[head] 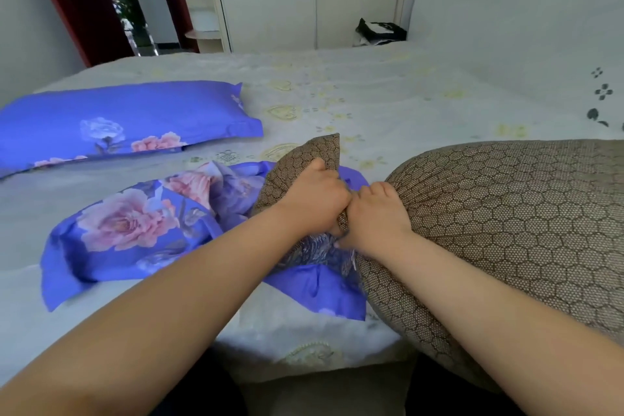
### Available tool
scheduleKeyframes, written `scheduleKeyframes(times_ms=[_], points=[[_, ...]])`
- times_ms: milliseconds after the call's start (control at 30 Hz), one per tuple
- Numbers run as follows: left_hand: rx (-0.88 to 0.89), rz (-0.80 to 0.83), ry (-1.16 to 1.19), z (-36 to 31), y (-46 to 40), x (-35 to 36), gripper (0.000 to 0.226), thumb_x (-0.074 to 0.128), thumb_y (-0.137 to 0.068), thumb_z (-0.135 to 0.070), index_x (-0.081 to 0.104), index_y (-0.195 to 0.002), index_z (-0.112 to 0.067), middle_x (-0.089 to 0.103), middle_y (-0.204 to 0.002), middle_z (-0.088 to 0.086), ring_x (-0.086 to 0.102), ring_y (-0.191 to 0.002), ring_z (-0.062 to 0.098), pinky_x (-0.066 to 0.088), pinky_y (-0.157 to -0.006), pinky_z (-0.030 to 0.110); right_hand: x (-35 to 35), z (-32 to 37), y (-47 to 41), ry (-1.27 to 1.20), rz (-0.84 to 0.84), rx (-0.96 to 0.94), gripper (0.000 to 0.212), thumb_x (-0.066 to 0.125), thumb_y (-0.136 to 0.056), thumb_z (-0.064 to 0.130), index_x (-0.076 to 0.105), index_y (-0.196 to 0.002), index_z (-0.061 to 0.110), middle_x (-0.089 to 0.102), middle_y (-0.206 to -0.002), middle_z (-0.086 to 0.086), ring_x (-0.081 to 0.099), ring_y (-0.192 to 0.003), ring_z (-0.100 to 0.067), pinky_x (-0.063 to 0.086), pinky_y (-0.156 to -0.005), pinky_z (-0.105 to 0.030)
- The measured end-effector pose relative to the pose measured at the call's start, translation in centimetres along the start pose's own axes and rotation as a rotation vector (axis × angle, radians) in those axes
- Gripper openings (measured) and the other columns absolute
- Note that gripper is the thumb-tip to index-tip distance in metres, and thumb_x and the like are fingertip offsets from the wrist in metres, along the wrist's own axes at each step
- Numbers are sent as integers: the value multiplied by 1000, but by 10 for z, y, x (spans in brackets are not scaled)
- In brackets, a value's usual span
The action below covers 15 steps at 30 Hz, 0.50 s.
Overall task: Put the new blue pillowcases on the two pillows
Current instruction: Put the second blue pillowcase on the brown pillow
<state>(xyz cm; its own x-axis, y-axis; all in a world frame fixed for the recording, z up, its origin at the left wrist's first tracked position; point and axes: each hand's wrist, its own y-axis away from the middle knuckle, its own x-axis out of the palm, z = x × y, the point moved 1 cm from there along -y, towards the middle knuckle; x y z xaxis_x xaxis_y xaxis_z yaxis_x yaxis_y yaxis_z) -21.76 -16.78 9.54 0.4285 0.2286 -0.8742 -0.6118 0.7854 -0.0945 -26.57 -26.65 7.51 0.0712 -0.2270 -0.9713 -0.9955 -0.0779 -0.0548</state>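
Observation:
A brown honeycomb-patterned pillow (pixel 506 219) lies at the right of the bed, its left end squeezed narrow. My left hand (pixel 314 199) and my right hand (pixel 378 216) grip that bunched end side by side. Under and left of them spreads a loose blue pillowcase (pixel 135 240) with pink roses, crumpled near my hands; part of it lies beneath the pillow's end. A second pillow in a blue flowered case (pixel 125 125) lies flat at the left of the bed.
The bed (pixel 371 91) has a pale sheet with faint yellow patterns. A white flowered headboard (pixel 526 10) stands at the right. A black-and-white bag (pixel 378 31) sits at the far edge, before a white wardrobe (pixel 304 10). A doorway opens far left.

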Motion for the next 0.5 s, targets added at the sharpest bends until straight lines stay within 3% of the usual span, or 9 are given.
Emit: scheduleKeyframes(times_ms=[200, 300, 367, 434, 501], points=[[10, -31, 148, 2, 13, 2, 60, 63, -71, -63, 60, -110, -18, 56, -112, -2, 44, -109, 19, 24, -100, 36, -15, -13, -5, -19, 78, -149, 69, 60, -72, 68, 58, -117, 15, 54, -117, 0, 43, -114, -22, 28, -103, -36], [-101, -197, 675, 17, 27, 2, 38, 63, -74, -60, 63, -94, -28, 58, -103, -8, 48, -104, 14, 31, -102, 37, -13, -18, -5, -55, 30, -169, 59, 60, -76, 61, 59, -114, 16, 56, -114, 0, 46, -111, -21, 29, -103, -36], [-405, -551, 950, 41, 43, 5, 21, 61, -78, -50, 62, -81, -30, 62, -93, -7, 54, -97, 15, 39, -94, 34, -13, -26, -3, -126, -17, -142, 47, 60, -77, 52, 62, -107, 16, 57, -106, 1, 48, -107, -21, 30, -101, -36], [-846, -845, 924, 70, 72, 20, 18, 60, -81, -36, 63, -89, -20, 64, -100, 2, 54, -102, 23, 36, -92, 29, -19, -35, -2, -158, -66, -108, 31, 60, -78, 36, 63, -100, 14, 56, -101, 1, 49, -105, -21, 30, -99, -35], [-1232, -808, 860, 89, 101, 42, 35, 64, -82, -29, 58, -110, -9, 57, -118, 12, 47, -115, 32, 30, -98, 34, -32, -41, -6, -166, -134, -81, 24, 58, -77, 22, 63, -97, 11, 57, -99, -2, 50, -103, -23, 32, -97, -35]])
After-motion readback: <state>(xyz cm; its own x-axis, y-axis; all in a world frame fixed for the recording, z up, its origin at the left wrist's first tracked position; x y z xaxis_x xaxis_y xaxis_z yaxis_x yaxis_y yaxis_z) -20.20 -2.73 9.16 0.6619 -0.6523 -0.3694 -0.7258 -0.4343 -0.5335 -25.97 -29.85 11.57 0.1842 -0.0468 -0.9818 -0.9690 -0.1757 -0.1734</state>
